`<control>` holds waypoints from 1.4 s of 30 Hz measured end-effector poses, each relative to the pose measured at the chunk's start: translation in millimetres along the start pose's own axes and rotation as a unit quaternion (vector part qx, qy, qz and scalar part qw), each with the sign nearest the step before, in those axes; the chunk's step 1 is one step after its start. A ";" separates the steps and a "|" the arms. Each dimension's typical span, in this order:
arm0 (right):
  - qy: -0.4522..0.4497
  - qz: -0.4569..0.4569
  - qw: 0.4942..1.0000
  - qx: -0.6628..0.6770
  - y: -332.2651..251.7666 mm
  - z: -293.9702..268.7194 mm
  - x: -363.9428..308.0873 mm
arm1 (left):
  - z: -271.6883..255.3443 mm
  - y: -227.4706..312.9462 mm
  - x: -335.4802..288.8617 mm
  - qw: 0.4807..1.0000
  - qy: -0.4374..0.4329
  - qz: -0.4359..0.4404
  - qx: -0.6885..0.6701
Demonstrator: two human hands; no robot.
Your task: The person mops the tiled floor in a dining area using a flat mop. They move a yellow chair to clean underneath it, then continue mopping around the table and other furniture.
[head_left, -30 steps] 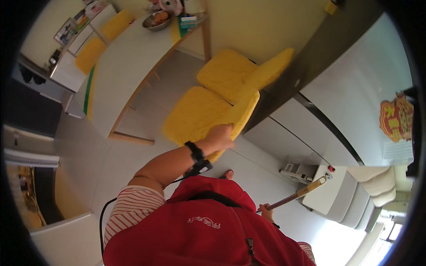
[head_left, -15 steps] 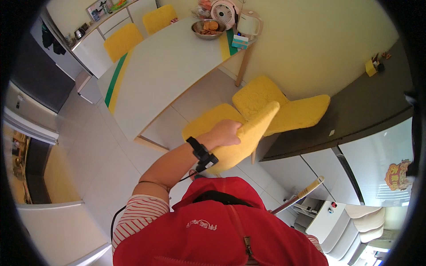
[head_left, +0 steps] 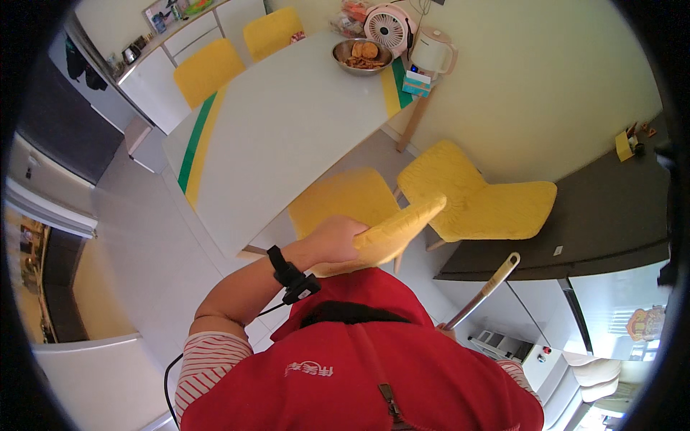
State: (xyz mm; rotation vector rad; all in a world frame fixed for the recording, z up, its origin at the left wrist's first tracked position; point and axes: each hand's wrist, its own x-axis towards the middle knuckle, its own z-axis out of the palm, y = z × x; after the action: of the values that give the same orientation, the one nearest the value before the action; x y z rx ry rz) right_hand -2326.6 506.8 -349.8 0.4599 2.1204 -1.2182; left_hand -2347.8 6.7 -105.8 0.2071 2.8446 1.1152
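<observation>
My left hand (head_left: 336, 239), with a black band on its wrist, is wrapped round the upright backrest of a yellow padded chair (head_left: 345, 200). The chair's seat lies close along the near edge of the white table (head_left: 280, 136). To its right stands a second yellow chair (head_left: 496, 208), apart from it. Low on my right side, my right hand (head_left: 447, 331) is mostly hidden by my red apron; its visible part is closed round a metal pole (head_left: 474, 305) with a beige end, tilted up to the right. The pole's other end is out of sight.
On the table are a metal bowl (head_left: 343, 65) of food, a pink fan (head_left: 389, 29), a white kettle (head_left: 431, 54) and a teal box (head_left: 417, 84). Two yellow chairs (head_left: 208, 70) stand beyond it. A dark counter (head_left: 575, 226) and white cabinets lie at right.
The held chair has moved left toward the table, and the space between it and the second chair has widened. The pole's beige end is higher. The whole view has shifted slightly.
</observation>
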 end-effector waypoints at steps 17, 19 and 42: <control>0.059 0.044 0.997 0.014 1.2 4.5 -12.1 | 39.0 -80.4 -32.5 0.985 0.004 -0.149 0.091; 0.070 0.042 0.996 0.023 4.3 -1.8 -33.2 | 27.5 -76.3 -31.9 0.988 -0.017 -0.121 0.098; 0.123 0.117 0.983 0.068 36.1 -99.0 -40.2 | 247.8 199.2 417.3 0.970 -0.125 0.193 0.080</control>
State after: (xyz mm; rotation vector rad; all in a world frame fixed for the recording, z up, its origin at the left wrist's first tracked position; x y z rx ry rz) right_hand -2311.4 610.9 -309.4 0.9375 2.1176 -1.2227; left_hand -2710.3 381.7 -161.8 0.8792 2.7277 0.8314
